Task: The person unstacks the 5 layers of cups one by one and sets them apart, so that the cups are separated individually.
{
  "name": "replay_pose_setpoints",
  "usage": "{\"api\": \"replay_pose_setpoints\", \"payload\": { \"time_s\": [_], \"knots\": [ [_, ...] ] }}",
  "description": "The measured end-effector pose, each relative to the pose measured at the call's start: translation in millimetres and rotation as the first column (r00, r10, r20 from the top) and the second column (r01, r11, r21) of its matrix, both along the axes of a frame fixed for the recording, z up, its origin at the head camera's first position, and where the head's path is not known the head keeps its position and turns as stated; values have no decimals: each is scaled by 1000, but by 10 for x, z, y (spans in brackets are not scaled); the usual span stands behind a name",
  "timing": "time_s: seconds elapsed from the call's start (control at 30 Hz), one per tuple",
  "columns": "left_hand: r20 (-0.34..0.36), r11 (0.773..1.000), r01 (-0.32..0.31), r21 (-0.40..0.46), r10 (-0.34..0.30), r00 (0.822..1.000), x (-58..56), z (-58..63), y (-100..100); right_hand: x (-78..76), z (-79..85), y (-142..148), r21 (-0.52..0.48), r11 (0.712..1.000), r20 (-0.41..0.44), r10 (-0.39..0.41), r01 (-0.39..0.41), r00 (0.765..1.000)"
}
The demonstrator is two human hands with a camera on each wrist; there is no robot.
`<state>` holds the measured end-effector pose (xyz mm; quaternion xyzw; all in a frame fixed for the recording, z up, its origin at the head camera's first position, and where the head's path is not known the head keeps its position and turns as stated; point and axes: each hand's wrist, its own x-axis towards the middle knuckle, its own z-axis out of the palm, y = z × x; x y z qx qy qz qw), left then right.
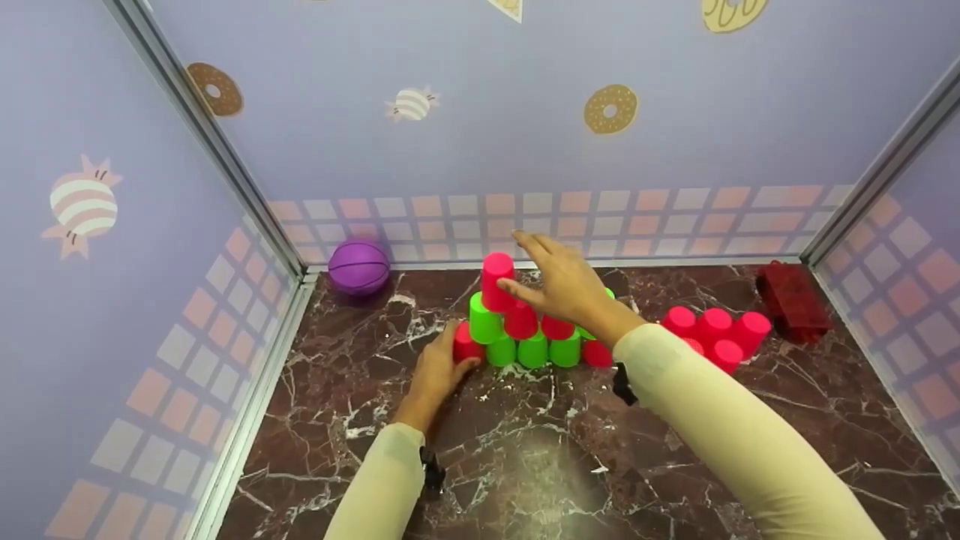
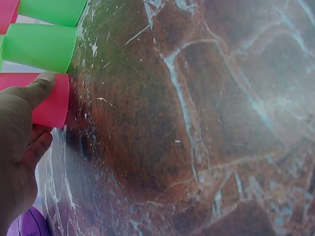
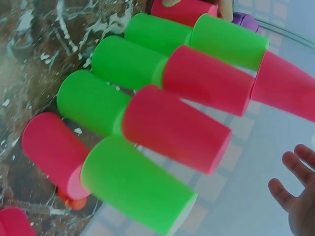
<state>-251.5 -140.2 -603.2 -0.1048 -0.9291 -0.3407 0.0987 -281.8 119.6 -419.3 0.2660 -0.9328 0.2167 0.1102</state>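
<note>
Upside-down red and green cups form a stacked wall on the marbled surface. At the left end of the bottom row, my left hand point(image 1: 435, 369) grips a red cup point(image 2: 55, 101) between thumb and fingers, beside a green cup point(image 2: 42, 46). The second row has a green cup point(image 1: 486, 319) at its left, two red cups and another green cup point(image 3: 138, 184). One red cup point(image 1: 496, 282) stands on the third level, above the left part of that row. My right hand point(image 1: 564, 281) is beside this top cup, fingers spread; a gap separates them in the right wrist view.
To the right stand several more red cups point(image 1: 714, 324), with a dark red translucent block-shaped object point(image 1: 795, 300) behind them. A purple ball point(image 1: 359, 268) rests at the back left. Patterned walls point(image 1: 525, 150) enclose the back and sides. Something small and orange point(image 3: 75, 202) lies behind the stack.
</note>
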Motion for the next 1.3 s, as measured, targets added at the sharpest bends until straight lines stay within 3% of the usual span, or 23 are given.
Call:
{"api": "replay_pose_setpoints", "payload": {
  "time_s": [0.4,0.77,1.0,1.3],
  "knots": [
    [3,1000,3,-2,-3,1000,22,7,29,19,-111,-170,-22,999,110,-39,41,993],
    [15,1000,10,-4,-10,1000,-8,-11,34,33,-88,-142,-75,997,109,-21,29,994],
    [18,1000,1,-9,-1,1000,0,16,24,28,17,30,-107,993,101,-28,39,994],
    [29,1000,3,-9,-3,1000,2,1,-10,-7,90,473,-108,991,79,-66,74,995]
  ]
}}
